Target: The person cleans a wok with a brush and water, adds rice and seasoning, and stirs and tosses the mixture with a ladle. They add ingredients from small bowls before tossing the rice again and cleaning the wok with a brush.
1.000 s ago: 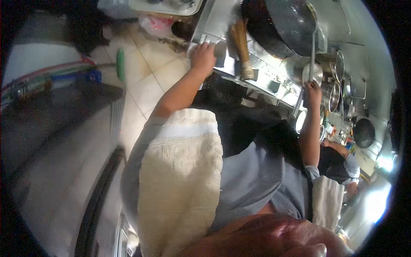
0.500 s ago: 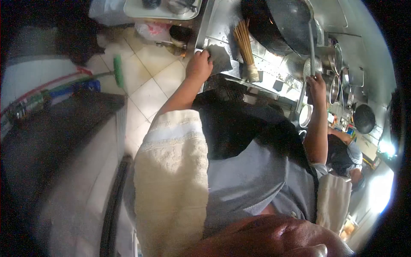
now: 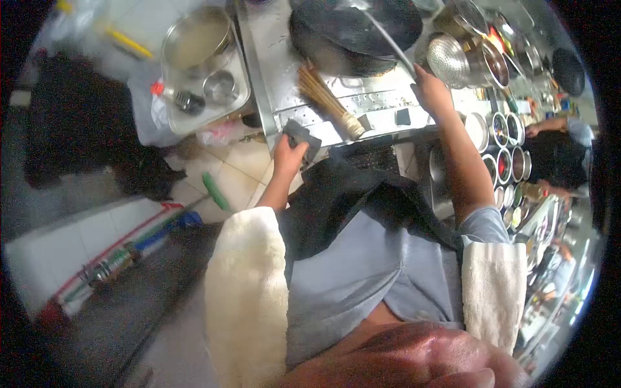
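Note:
My left hand (image 3: 289, 155) is closed on a dark grey cloth (image 3: 303, 140) at the front edge of the steel stove counter (image 3: 275, 84). My right hand (image 3: 432, 92) grips the handle of a long metal utensil (image 3: 387, 37), whose far end reaches into the large black wok (image 3: 356, 29). A bamboo brush (image 3: 326, 100) with a pale bound end lies on the counter between my hands, touched by neither.
A white tray (image 3: 242, 97) with a metal bowl and a bottle stands at the upper left. Right of the wok are a perforated ladle (image 3: 447, 59), pots and several round containers (image 3: 477, 131). A co-worker (image 3: 559, 155) stands at the right; a green brush head (image 3: 215, 191) is near the floor tiles.
The view has shifted, bringing the tray and the containers further into sight. My left hand still holds the cloth, and my right hand still holds the utensil, now slanting into the wok.

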`<state>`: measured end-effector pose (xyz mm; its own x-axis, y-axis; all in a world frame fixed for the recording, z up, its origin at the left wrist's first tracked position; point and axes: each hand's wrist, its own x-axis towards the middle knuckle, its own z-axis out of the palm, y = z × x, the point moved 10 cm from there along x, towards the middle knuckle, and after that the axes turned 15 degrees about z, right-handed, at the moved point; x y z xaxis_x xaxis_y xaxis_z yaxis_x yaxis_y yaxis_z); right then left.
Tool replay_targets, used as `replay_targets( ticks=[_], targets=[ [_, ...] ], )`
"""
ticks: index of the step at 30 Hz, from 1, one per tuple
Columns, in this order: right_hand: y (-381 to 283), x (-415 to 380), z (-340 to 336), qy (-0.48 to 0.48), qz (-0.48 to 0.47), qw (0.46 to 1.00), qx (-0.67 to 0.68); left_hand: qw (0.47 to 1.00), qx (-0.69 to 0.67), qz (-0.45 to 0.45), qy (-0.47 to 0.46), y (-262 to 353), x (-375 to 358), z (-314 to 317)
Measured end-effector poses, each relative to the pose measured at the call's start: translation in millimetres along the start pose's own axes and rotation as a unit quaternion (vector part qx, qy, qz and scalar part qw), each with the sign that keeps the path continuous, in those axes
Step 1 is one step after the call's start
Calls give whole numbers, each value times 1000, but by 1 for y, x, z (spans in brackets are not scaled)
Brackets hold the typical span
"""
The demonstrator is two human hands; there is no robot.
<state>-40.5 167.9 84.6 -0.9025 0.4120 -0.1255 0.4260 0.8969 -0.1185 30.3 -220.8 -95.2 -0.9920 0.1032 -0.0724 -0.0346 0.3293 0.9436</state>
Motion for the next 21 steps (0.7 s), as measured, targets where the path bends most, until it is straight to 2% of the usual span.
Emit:
replay_targets(
  ticks=[1,3,4,6,7,8,9,10,11,12,13,14,15,16,17,18,19,21],
  targets=[
    [1,-3,0,5,-31,999,27,1000,10,7,-13,-5,-3,7],
    [15,-7,4,45,-86,995,35,993,-115,0,-12,-20,-8,22],
    [23,-15,-11,57,-91,993,45,994,-106,4,-20,-12,-10,23],
    [66,-54,-78,78,28,987,137,988,-152,-20,-22,17,-23,18],
    [117,-58,-52,-3,65,995,74,989,-144,-21,-21,9,-21,18],
    [143,-86,-42,-136,174,964,149,990,-139,-17,5,-5,-19,13],
    [157,-100,2,-279,110,933,200,990,-134,-12,32,-10,-17,11],
    [169,-121,56,-415,44,875,245,989,-107,-89,53,0,-20,13],
    [187,-139,115,-519,167,773,325,990,-97,-88,55,-3,-18,18],
    [207,-141,178,-566,193,722,348,996,31,-57,53,-8,-12,12],
    [230,-121,234,-505,254,696,442,986,156,-25,51,-6,-6,7],
    [251,-94,282,-439,308,659,528,966,254,-36,31,-7,-5,7],
    [258,-69,319,-446,299,654,533,963,265,-35,39,-3,-4,9],
    [280,-33,346,-325,360,589,646,949,304,-77,11,-4,-5,11],
    [301,-12,369,-194,416,496,737,930,346,-119,-19,-6,-7,11],
    [300,5,392,-202,415,482,745,924,363,-116,-17,0,-7,11],
    [311,16,407,-136,446,437,769,900,411,-139,-33,2,-8,12],
    [320,25,436,-77,477,377,790,866,471,-161,-45,17,-2,15]
  ],
)
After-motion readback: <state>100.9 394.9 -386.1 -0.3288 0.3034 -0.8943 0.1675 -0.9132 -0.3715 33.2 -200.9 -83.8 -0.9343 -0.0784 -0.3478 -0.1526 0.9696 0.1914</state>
